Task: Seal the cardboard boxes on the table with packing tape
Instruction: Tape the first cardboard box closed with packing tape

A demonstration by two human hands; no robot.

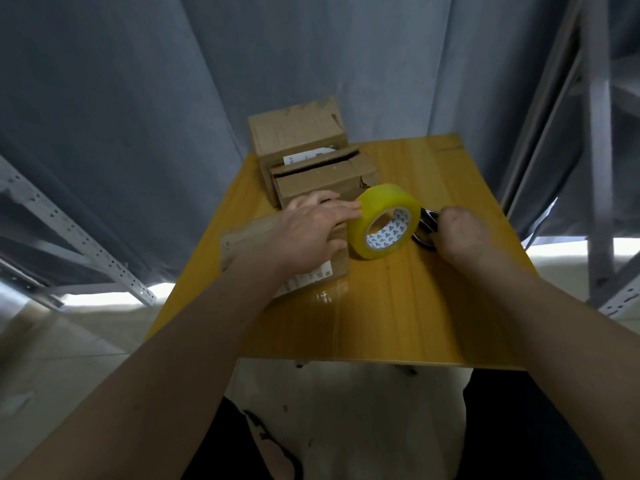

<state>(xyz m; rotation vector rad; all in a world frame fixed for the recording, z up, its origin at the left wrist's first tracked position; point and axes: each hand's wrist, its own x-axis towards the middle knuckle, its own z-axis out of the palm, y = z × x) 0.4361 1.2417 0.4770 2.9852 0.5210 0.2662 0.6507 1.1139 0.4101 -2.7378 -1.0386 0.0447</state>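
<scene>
A flat cardboard box (249, 244) lies at the table's left edge, and my left hand (311, 226) rests flat on top of it, fingertips touching the yellow roll of packing tape (382, 220). The roll stands tilted on the table just right of that box. My right hand (460, 233) is curled around black-handled scissors (424, 233) directly right of the roll; most of the scissors are hidden. Behind them stand two more cardboard boxes: a middle one (322, 181) with a loose top flap and a taller one (298, 129) at the back.
The yellow wooden table (398, 306) is small, with its near edge above my knees. Grey metal shelving uprights (595, 150) stand to the right and slotted rails (79, 237) to the left. A blue-grey curtain hangs behind.
</scene>
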